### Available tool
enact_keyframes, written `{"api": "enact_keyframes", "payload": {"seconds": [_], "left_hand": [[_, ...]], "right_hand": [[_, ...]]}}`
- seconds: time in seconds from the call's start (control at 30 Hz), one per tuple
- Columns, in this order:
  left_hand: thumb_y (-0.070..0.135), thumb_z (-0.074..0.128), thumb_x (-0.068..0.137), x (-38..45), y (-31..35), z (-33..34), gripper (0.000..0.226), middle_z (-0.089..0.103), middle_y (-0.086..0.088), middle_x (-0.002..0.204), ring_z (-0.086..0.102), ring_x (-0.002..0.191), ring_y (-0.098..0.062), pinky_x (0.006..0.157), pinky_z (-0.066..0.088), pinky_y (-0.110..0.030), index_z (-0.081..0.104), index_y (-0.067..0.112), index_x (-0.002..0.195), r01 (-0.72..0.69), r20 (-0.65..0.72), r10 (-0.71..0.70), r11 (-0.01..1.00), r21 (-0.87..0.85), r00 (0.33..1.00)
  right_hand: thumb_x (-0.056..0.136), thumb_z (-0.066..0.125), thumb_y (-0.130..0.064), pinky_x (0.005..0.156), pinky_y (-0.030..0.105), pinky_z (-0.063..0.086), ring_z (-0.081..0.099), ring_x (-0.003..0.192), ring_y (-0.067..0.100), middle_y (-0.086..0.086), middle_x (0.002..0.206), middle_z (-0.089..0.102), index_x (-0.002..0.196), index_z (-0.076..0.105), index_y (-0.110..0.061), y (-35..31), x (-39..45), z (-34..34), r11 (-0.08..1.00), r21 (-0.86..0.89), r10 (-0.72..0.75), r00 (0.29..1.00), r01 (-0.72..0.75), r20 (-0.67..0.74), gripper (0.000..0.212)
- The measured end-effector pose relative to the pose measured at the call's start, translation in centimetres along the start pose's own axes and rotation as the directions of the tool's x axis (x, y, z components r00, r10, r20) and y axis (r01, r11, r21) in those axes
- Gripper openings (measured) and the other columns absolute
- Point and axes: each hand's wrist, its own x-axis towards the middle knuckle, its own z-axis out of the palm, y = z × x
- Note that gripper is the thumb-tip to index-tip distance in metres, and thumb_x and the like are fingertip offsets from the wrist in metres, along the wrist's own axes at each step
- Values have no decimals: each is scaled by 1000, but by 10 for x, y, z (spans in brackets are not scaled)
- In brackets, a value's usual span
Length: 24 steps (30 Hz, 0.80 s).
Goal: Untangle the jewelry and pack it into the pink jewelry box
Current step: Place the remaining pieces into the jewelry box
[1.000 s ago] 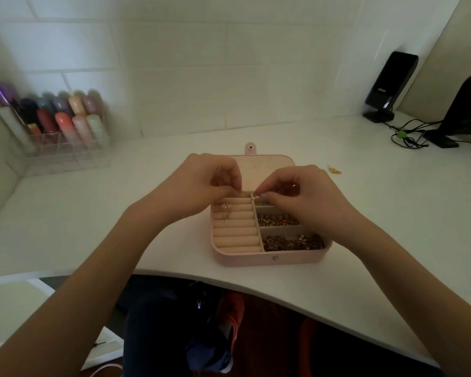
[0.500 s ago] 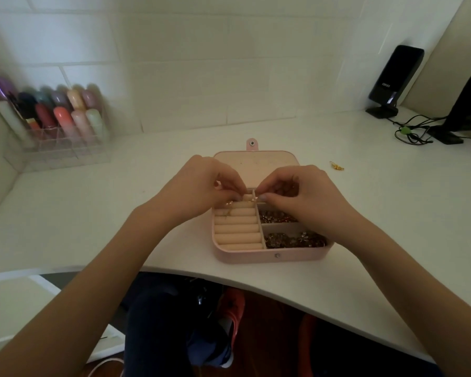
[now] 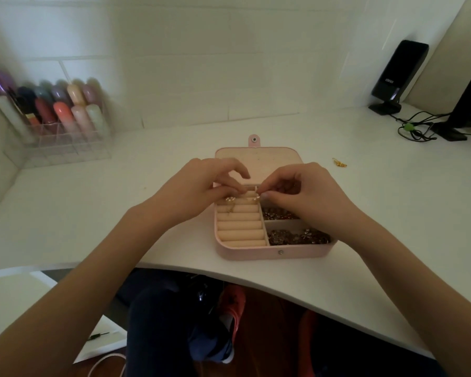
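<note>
While pink jewelry box (image 3: pixel 272 253) sits open mid-desk (image 3: pixel 365 227), both hands hover over ring rolls. Left hand (image 3: pixel 199 191) and right hand (image 3: pixel 307 194) each pinch one end of small gold chain (image 3: pixel 242 198), stretched between them. Loose gold piece (image 3: pixel 339 163) on desk at 2 o'clock from box, well apart.

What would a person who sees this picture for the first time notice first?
Two bare hands, the left hand and the right hand, pinch a thin gold chain over the open pink jewelry box at the white desk's front edge. Pastel tubes in a clear plastic organizer stand far left.
</note>
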Motion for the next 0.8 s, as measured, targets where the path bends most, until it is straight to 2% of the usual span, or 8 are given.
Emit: {"api": "enact_keyframes", "payload": {"seconds": [0.07,0.27,0.57,0.7,0.8], "left_hand": [[12,72,83,1,0,1,23,72,17,79,65,78,5,67,39,-6,58,27,94,25,-36,-28,997,-73,999],[9,82,71,7,-5,1,13,68,4,73,60,74,-7,62,43,-11,73,18,75,29,-62,-33,997,-71,998],[4,76,77,9,-11,-4,13,64,10,83,59,78,-10,64,43,-10,77,16,82,-30,-14,29,997,-74,999],[3,71,82,8,-10,-6,24,62,13,86,58,79,-6,66,42,-10,76,26,87,-47,23,48,998,-46,999],[0,70,81,7,-9,-6,30,61,14,86,57,79,-2,66,41,-9,75,29,88,-63,14,64,997,-40,998]], "right_hand": [[81,75,-16,69,21,52,64,72,9,-5,75,71,84,76,-21,0,0,1,1000,-8,2,1000,-2,4,6],[81,75,-15,66,12,50,64,71,4,-7,75,71,83,76,-21,-1,-1,0,1000,3,3,1000,-3,5,7],[81,75,-14,66,11,49,63,70,2,-8,75,71,83,76,-22,-3,-1,0,1000,0,11,1000,-11,12,8],[81,74,-12,63,9,45,60,66,-3,-10,72,69,81,75,-22,-7,0,0,1000,29,-3,1000,3,-3,10],[80,75,-11,67,15,50,63,69,3,-6,73,70,82,75,-20,-13,0,-2,994,93,-49,999,49,-3,9]]}}
